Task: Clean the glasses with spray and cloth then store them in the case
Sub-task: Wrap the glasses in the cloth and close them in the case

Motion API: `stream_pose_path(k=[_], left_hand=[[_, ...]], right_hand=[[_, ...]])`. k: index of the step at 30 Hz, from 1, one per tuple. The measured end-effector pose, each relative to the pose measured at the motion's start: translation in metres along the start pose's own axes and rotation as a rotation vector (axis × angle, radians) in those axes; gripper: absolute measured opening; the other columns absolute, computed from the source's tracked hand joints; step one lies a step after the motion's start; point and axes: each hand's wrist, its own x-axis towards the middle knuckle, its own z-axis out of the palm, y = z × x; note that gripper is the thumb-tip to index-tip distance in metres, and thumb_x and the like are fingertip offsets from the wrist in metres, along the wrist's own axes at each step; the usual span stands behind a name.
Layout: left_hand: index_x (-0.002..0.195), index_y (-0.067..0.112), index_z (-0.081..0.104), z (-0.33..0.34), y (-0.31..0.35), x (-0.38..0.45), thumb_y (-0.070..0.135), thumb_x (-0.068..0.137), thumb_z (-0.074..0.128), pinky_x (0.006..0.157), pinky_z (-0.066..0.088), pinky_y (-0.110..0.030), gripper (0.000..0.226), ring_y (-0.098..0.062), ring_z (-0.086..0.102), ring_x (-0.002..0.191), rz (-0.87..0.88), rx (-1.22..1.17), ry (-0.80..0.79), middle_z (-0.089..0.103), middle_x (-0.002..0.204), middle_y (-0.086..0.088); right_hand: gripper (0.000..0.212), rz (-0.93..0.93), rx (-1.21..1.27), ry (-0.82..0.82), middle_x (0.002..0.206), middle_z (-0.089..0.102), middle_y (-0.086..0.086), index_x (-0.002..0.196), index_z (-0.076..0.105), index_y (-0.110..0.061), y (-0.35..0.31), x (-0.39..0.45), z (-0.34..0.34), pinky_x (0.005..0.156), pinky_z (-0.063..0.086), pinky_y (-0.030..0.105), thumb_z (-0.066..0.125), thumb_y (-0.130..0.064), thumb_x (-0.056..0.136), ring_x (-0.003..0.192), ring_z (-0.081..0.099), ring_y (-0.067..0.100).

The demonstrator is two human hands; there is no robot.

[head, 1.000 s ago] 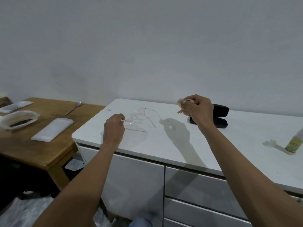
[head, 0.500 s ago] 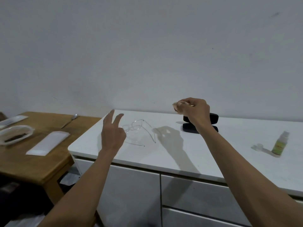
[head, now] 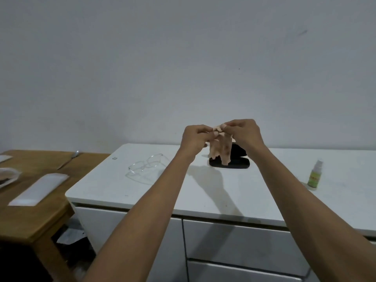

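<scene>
A small peach cloth (head: 221, 149) hangs in the air above the white cabinet top (head: 203, 192). My left hand (head: 195, 137) and my right hand (head: 244, 132) both pinch its upper edge, close together. Behind and below the cloth lies the black glasses case (head: 238, 162), open and partly hidden by the cloth. The clear-framed glasses (head: 147, 167) lie on the cabinet top to the left of my left forearm, with their arms unfolded. A small spray bottle (head: 314, 175) with a green label stands upright at the right.
A wooden table (head: 34, 212) stands lower at the left, carrying a white flat packet (head: 38, 189), a plastic bag (head: 6, 177) and a spoon (head: 70, 158). The cabinet has drawers (head: 240, 241) below. A plain wall rises behind.
My left hand let go of the glasses, which now lie on the cabinet, and rose to join my right hand on the cloth. The cloth now hangs spread between both hands.
</scene>
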Motion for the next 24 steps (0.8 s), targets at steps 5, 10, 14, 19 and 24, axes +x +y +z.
stream_pose_path(k=[5,10,14,19,24], left_hand=[[0.098,0.009,0.08,0.004,0.001,0.001,0.016,0.087,0.077,0.081,0.059,-0.038,0.013,-0.025,0.074,0.091,-0.053,-0.037,0.008,0.079,0.097,-0.006],[0.096,0.012,0.081,0.001,0.005,0.003,0.016,0.087,0.075,0.07,0.057,-0.029,0.011,-0.013,0.067,0.083,-0.046,0.01,0.061,0.076,0.091,0.0],[0.095,0.01,0.076,-0.004,0.013,0.003,0.004,0.085,0.073,0.074,0.056,-0.033,0.012,-0.016,0.069,0.072,-0.036,-0.021,0.004,0.073,0.08,-0.005],[0.101,0.017,0.08,-0.008,0.012,0.006,0.003,0.088,0.06,0.086,0.059,-0.04,0.028,-0.015,0.062,0.074,-0.013,0.182,-0.151,0.071,0.083,-0.002],[0.087,0.008,0.079,-0.005,0.007,0.0,0.01,0.079,0.077,0.079,0.059,-0.041,0.008,-0.013,0.062,0.071,0.026,0.276,-0.239,0.068,0.069,0.003]], right_hand=[[0.012,0.045,-0.063,0.017,0.084,0.075,0.0,0.09,0.079,-0.015,0.009,0.003,-0.024,0.06,0.046,0.019,0.07,-0.021,0.095,0.061,0.066,0.009],[0.017,0.068,-0.117,0.038,0.08,0.071,-0.005,0.082,0.075,-0.01,0.016,0.004,-0.037,0.064,0.046,0.026,0.073,-0.025,0.09,0.07,0.062,0.012],[0.021,0.084,-0.031,0.043,0.081,0.069,-0.003,0.072,0.069,-0.009,0.016,0.002,-0.045,0.066,0.046,0.027,0.083,-0.022,0.081,0.074,0.059,0.012],[0.018,0.141,0.065,-0.068,0.086,0.066,0.0,0.096,0.071,-0.014,0.013,0.001,-0.054,0.064,0.044,0.027,0.083,-0.017,0.083,0.075,0.055,0.016],[0.009,0.145,-0.087,-0.23,0.083,0.065,0.0,0.096,0.076,-0.007,0.011,-0.002,-0.057,0.066,0.043,0.025,0.075,-0.016,0.092,0.077,0.054,0.015]])
